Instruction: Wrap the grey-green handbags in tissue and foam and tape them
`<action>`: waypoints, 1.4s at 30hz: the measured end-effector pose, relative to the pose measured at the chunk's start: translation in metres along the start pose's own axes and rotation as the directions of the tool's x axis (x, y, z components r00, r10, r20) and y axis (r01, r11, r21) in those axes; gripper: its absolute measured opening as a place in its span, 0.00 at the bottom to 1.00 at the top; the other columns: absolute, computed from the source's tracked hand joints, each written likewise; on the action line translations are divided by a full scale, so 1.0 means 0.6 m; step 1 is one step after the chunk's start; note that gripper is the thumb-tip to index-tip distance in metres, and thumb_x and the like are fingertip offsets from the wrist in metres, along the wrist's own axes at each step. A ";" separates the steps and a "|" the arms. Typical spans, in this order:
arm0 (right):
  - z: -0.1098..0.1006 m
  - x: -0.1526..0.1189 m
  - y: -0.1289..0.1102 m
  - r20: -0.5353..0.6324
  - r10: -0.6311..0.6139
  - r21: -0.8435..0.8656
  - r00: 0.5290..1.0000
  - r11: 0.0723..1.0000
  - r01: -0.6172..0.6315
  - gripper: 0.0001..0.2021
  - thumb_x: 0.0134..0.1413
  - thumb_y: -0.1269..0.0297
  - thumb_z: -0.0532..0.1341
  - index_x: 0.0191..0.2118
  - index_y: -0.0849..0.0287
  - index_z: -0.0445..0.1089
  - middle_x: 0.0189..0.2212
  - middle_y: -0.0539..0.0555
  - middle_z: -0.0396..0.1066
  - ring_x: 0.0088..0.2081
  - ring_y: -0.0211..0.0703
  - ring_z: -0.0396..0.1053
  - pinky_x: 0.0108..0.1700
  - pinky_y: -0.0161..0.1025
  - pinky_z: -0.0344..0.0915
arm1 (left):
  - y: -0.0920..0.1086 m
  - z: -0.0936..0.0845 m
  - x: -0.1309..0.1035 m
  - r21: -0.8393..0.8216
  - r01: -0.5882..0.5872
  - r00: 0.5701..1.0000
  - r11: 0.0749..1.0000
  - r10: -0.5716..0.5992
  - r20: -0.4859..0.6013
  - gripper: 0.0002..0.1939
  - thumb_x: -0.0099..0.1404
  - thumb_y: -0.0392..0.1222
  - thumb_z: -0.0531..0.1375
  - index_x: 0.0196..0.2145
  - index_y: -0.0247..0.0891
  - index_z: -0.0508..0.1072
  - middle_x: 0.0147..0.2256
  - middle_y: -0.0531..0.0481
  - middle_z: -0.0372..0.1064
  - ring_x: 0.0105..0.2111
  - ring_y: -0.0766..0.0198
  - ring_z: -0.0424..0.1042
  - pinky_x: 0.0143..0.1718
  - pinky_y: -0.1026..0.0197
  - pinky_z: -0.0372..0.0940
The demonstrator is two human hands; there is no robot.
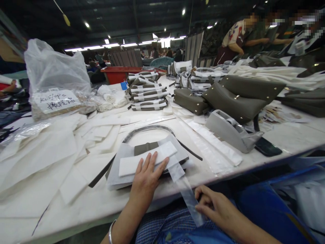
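My left hand lies flat, fingers spread, on a white foam pad. The pad rests on a dark olive handbag mostly covered by white sheeting. A wrapped handle arches behind it, and dark straps stick out on both sides. From the pad's right end a clear plastic strip runs down over the table edge. My right hand has curled fingers at the strip's lower part and appears to pinch its edge.
A grey tape dispenser and a dark phone are at the right. Olive bags stand behind them. White sheets cover the left, near a large plastic bag. Wrapped bags are stacked ahead. A person stands far right.
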State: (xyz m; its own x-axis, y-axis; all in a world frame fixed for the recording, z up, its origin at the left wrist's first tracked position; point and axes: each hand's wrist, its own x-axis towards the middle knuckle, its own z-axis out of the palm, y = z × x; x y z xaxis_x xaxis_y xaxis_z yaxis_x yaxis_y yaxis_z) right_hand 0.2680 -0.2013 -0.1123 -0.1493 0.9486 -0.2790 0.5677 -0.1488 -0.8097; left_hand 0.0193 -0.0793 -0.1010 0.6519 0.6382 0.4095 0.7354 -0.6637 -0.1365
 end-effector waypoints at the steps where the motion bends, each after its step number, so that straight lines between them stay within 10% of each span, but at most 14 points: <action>1: -0.005 -0.004 0.004 0.042 -0.010 -0.078 0.999 0.997 0.013 0.06 0.55 0.70 0.60 0.39 0.55 0.67 0.23 0.46 0.74 0.26 0.41 0.72 0.29 0.33 0.61 | 0.000 0.001 0.000 0.001 -0.003 1.000 1.000 0.003 -0.011 0.46 0.53 0.28 0.69 0.65 0.51 0.58 0.64 0.38 0.59 0.61 0.41 0.63 0.56 0.38 0.65; 5: -0.054 0.004 -0.020 0.002 -0.238 -0.488 0.971 0.848 0.208 0.05 0.58 0.65 0.62 0.39 0.52 0.75 0.30 0.51 0.79 0.31 0.49 0.77 0.31 0.37 0.67 | 0.001 0.008 -0.001 0.009 -0.001 0.999 1.000 0.001 -0.034 0.44 0.56 0.30 0.67 0.66 0.52 0.57 0.64 0.38 0.59 0.60 0.42 0.63 0.55 0.37 0.66; 9: -0.107 0.086 -0.105 -0.173 -0.629 -0.588 0.758 0.684 0.433 0.12 0.68 0.63 0.53 0.49 0.54 0.73 0.40 0.56 0.79 0.39 0.46 0.77 0.42 0.39 0.71 | 0.001 0.013 -0.003 0.036 0.006 0.998 0.999 -0.003 -0.064 0.40 0.61 0.33 0.65 0.66 0.54 0.56 0.63 0.40 0.60 0.61 0.44 0.64 0.55 0.39 0.66; 13: -0.119 0.218 -0.172 0.075 -0.749 -0.574 0.658 0.507 0.643 0.15 0.67 0.65 0.54 0.55 0.60 0.71 0.54 0.61 0.72 0.57 0.51 0.68 0.59 0.46 0.65 | 0.003 0.026 -0.006 0.079 0.009 0.992 0.997 0.001 -0.124 0.34 0.69 0.39 0.59 0.67 0.56 0.52 0.63 0.42 0.61 0.61 0.46 0.63 0.56 0.41 0.65; 17: -0.102 0.302 -0.170 0.303 -0.592 -0.579 0.747 0.508 0.638 0.24 0.66 0.56 0.56 0.62 0.66 0.65 0.62 0.65 0.62 0.65 0.56 0.57 0.66 0.53 0.55 | 0.007 0.054 -0.008 0.051 0.065 0.963 0.997 -0.050 -0.265 0.27 0.72 0.42 0.54 0.66 0.59 0.54 0.62 0.44 0.63 0.62 0.49 0.63 0.58 0.42 0.62; 22: -0.084 0.296 -0.138 0.237 -0.465 -0.677 0.853 0.551 0.488 0.26 0.67 0.53 0.55 0.61 0.68 0.66 0.60 0.68 0.65 0.62 0.60 0.61 0.64 0.56 0.56 | 0.015 0.067 -0.011 -0.018 0.070 0.944 0.997 -0.072 -0.322 0.23 0.73 0.44 0.52 0.64 0.60 0.59 0.62 0.47 0.63 0.62 0.51 0.62 0.60 0.43 0.59; 29: -0.086 0.281 -0.158 0.263 -0.484 -0.712 0.835 0.486 0.506 0.16 0.67 0.59 0.55 0.44 0.64 0.76 0.47 0.64 0.76 0.56 0.59 0.67 0.62 0.58 0.56 | 0.016 0.053 -0.011 -0.040 0.073 0.945 0.997 -0.082 -0.316 0.22 0.75 0.45 0.49 0.64 0.58 0.60 0.62 0.48 0.63 0.63 0.52 0.61 0.62 0.44 0.56; 42: -0.090 0.311 -0.158 0.208 -0.447 -0.736 0.870 0.515 0.440 0.15 0.69 0.60 0.51 0.45 0.65 0.70 0.41 0.63 0.75 0.46 0.53 0.71 0.50 0.46 0.62 | 0.015 0.064 -0.013 0.005 0.092 0.951 0.996 -0.086 -0.296 0.23 0.74 0.46 0.48 0.64 0.61 0.59 0.61 0.50 0.64 0.62 0.52 0.62 0.59 0.44 0.59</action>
State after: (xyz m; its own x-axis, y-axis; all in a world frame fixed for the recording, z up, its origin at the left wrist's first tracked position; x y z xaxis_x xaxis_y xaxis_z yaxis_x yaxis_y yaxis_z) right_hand 0.2300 0.0051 -0.0599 -0.5519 0.8338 0.0118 0.8221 0.5464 -0.1599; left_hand 0.0280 -0.0752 -0.1398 0.5021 0.5493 0.6680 0.7932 -0.6002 -0.1027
